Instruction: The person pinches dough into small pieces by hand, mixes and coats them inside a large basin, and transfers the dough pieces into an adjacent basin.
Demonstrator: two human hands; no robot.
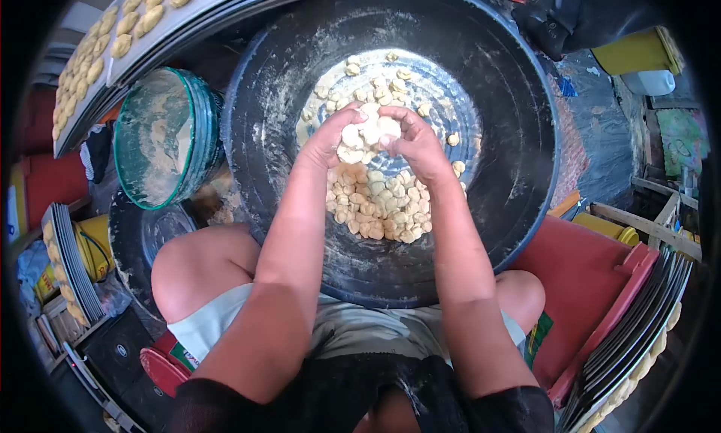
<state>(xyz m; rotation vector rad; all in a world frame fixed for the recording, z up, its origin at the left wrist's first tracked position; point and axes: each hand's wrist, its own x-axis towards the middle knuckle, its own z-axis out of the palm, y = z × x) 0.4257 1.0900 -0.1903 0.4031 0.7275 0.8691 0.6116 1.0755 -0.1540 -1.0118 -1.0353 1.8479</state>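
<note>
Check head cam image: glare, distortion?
Head view: fisheye, black corners, and the upper-left tray edge bows; head view: glare patch on the basin floor, held dough pieces near washed out; head view: dough pile below them duller.

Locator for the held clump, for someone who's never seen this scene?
Find the big round black basin in mid-view. Over it, the left hand and right hand cup a clump of pale dough pieces. It alone sits between the hands, whiter than the loose pieces in the basin.
</note>
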